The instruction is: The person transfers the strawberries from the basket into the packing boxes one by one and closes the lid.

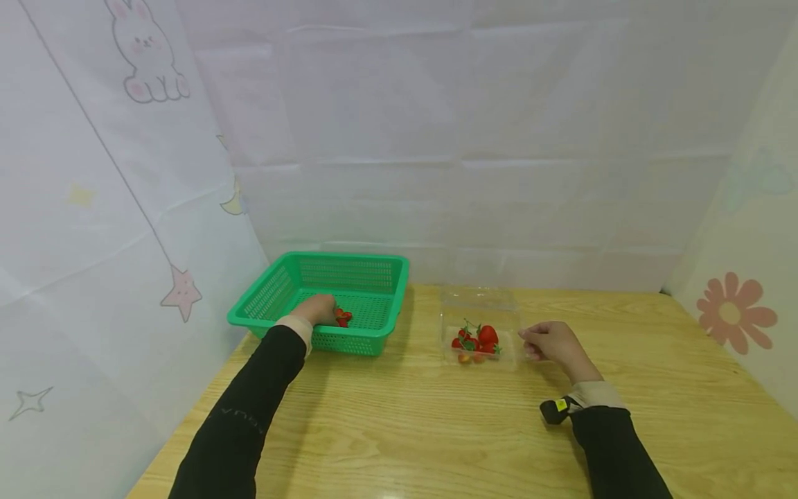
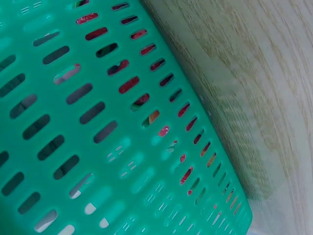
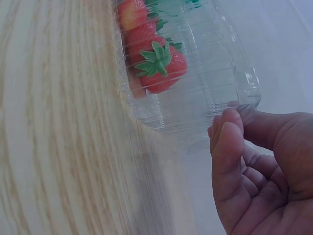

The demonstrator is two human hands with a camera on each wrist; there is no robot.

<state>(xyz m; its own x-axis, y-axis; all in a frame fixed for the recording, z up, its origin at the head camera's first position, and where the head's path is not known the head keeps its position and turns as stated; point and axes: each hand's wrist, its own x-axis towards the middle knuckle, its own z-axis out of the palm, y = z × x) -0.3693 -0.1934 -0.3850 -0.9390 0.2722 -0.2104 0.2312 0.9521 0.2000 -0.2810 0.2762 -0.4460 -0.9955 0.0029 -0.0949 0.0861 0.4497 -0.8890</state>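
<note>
My right hand [image 1: 551,342] pinches the right edge of a clear plastic clamshell box [image 1: 508,357] between thumb and fingertips. Red strawberries [image 1: 488,335] with green leaves and smaller red fruits lie in the box; the right wrist view shows a strawberry [image 3: 161,68] through its clear wall. My left hand [image 1: 318,309] reaches over the near rim of a green plastic basket [image 1: 399,291]. Beside its fingers, red fruits [image 1: 343,317] show inside the basket. The basket's slotted wall [image 2: 93,161] hides the left hand's fingers in the left wrist view, so I cannot tell what they hold.
Both containers stand at the back of a wooden table [image 1: 399,430], the basket left of the box. The box's lid [image 1: 479,298] is raised at the back. A printed white cloth [image 1: 386,138] hangs close behind the table and along both sides.
</note>
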